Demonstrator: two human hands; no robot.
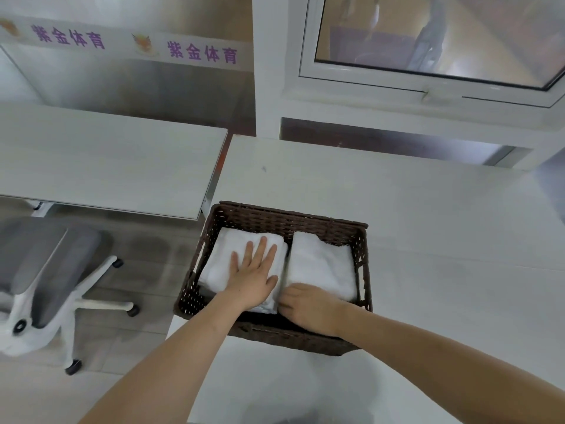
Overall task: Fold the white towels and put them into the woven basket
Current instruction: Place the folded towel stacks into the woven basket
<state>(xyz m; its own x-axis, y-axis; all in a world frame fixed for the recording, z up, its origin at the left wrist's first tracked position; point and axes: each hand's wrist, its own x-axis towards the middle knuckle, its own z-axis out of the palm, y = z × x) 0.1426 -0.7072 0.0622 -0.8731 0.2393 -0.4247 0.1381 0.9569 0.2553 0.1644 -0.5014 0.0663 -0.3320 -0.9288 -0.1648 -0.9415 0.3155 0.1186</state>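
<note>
**A:** What is the head camera giving you?

**B:** I'm looking down on a dark woven basket (276, 223) sitting at the near left corner of a white table (428, 240). Two folded white towels are lying inside it, side by side. My left hand (253, 276) is lying flat on the left towel (226, 255), fingers straight and slightly spread, palm pressing down.

**A:** And the other hand?

**B:** My right hand (308, 307) is sitting at the near end of the right towel (321, 264), just where the two towels are meeting. Its fingers are curling downward at the towel's near edge, but I cannot tell whether they are actually gripping the cloth or only tucked against it.

**A:** Anything around the table?

**B:** A second white table (107, 166) is standing to the left, apart from mine. A grey office chair (52, 270) on castors is sitting below it, and a window (428, 41) is showing at the upper right.
</note>
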